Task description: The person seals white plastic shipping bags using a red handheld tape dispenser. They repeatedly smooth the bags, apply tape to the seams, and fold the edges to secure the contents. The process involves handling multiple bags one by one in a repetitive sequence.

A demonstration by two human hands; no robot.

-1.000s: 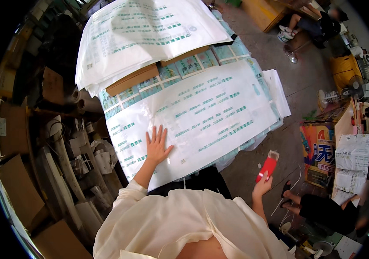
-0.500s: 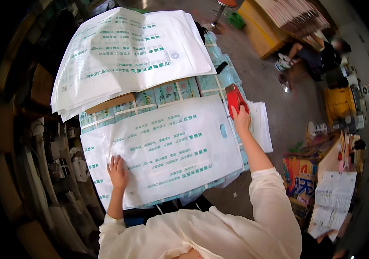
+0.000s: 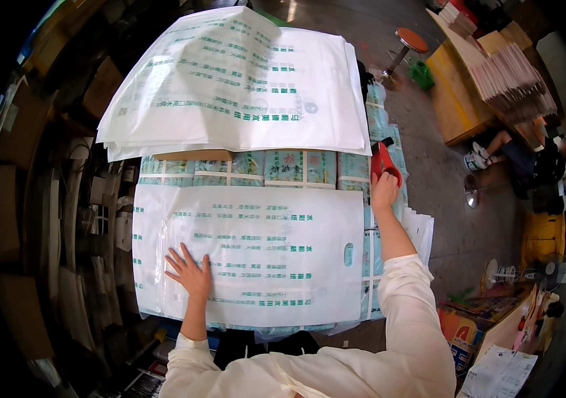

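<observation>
White plastic, printed in rows of green characters: one flat bag (image 3: 263,265) lies across the near half of a pile of teal packages (image 3: 299,171), its oval handle slot (image 3: 348,255) toward the right edge. From where I stand, the person's left hand (image 3: 191,273) is released, palm down and fingers spread, pressed on the left part of this bag. Right hand (image 3: 385,191): grasping a red tool (image 3: 382,159), fingers closed round its near end, dark tip pointing away from the body. Position of tool: beyond the bag's upper right corner, above the packages, tip just beside the right edge of a second layer of bags. Whether the tool touches anything beneath, I cannot tell. That upper stack of white bags (image 3: 323,83) covers the far half of the pile, creased and raised in its middle; a strip of brown cardboard (image 3: 193,156) shows under its near edge. Pale straps cross the packages in the gap between. Loose white sheets (image 3: 419,231) jut out at the right side. Surroundings: orange-topped stool (image 3: 411,40) and green basket (image 3: 421,75) on the floor, far right; a seated person (image 3: 528,159) near a wooden desk (image 3: 458,96); cardboard (image 3: 21,232) stands along the left.
</observation>
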